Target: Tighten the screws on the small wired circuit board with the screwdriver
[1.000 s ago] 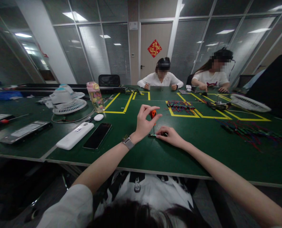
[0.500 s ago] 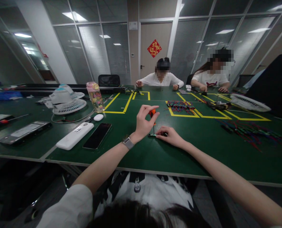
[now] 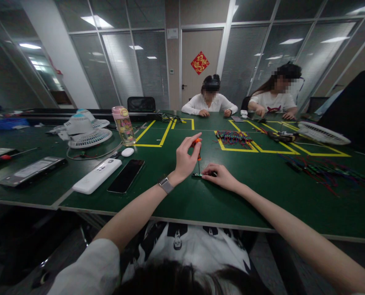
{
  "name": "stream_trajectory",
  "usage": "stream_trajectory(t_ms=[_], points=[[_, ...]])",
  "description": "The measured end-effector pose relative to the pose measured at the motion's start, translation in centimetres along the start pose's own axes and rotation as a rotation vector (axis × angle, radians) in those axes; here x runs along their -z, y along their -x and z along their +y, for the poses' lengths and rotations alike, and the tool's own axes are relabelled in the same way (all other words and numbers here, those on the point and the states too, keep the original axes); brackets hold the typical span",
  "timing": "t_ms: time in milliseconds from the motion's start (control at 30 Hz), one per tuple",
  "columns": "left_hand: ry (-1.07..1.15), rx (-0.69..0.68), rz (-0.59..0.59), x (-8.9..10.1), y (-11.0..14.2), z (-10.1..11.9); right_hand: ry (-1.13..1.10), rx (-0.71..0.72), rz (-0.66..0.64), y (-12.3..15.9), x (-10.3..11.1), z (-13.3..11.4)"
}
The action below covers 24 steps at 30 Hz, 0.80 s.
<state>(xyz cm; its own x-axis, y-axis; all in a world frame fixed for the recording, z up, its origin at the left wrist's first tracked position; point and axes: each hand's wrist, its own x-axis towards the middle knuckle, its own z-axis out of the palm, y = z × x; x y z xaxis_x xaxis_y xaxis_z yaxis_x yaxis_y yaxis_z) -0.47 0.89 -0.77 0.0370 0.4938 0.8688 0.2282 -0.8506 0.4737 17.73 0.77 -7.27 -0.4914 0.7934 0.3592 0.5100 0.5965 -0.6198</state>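
Screwdriver (image 3: 199,157), nearly upright over the green table (image 3: 182,205), has its tip at a small circuit board (image 3: 197,175) lying there. The person's left hand (image 3: 185,159) curls thumb and fingers around the orange handle; the right hand (image 3: 221,176) pinches the board's right end. To the left lie a phone (image 3: 126,176) and, beside it, a white power bank (image 3: 98,175). Farther off stand a bottle (image 3: 123,127) and, to the right, a heap of wires (image 3: 234,138) within yellow tape (image 3: 237,149). Two co-workers sit across the table.

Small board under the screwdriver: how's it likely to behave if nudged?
Probably light: the board is tiny beside the right hand. Might skid or pivot without that grip, since the green tabletop looks smooth.
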Motion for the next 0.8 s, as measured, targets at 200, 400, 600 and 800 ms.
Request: stream_trajectory(t_ms=[200,400,600,800], points=[[-0.066,-0.034,0.013,0.14,-0.06,0.37,-0.004,-0.004,0.001,-0.03,-0.07,-0.04],[0.029,-0.004,-0.049,0.12,0.12,0.1,-0.009,-0.007,-0.01,-0.07,0.02,-0.07],[-0.019,-0.027,-0.003,0.0,-0.04,0.21,-0.01,-0.011,-0.002,-0.08,0.06,-0.15],[-0.104,-0.033,0.031,0.08,0.02,0.27,-0.003,-0.009,-0.004,-0.07,0.08,-0.26]])
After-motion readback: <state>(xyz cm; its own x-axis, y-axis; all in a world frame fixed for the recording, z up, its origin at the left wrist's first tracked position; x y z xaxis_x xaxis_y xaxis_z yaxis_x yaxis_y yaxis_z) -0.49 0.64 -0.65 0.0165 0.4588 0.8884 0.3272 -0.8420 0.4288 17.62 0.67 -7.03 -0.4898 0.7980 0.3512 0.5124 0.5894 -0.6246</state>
